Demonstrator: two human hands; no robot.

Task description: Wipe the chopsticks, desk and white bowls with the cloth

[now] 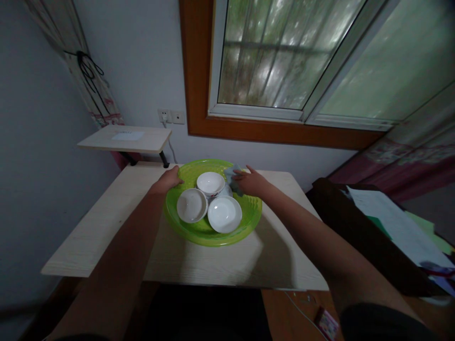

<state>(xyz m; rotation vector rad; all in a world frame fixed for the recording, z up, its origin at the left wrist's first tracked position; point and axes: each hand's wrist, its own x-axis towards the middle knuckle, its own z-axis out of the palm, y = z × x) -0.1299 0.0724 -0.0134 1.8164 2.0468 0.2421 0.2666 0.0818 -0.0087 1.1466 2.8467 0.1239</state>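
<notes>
A large lime-green plastic basin (216, 240) rests on the light wooden table, seen from above. My left hand (169, 179) is closed around its left rim. In my right hand (249, 181) is a crumpled grey-blue cloth (232, 173), held inside the basin near its far right rim. One white bowl (210, 182) with a small pattern on its outside stands toward the back of the basin. A second white bowl (192, 205) sits at the left, tilted. The third white bowl (224, 214) lies at the front right. Between them shows part of another pale dish (226, 190), mostly hidden.
The table (117, 213) carries a small raised shelf (124, 138) at its back left. Behind it are a wall with sockets (171, 116) and a wood-framed window. At the right, papers (398, 222) lie on a dark brown piece of furniture. A cable and a small box (326, 324) are on the floor.
</notes>
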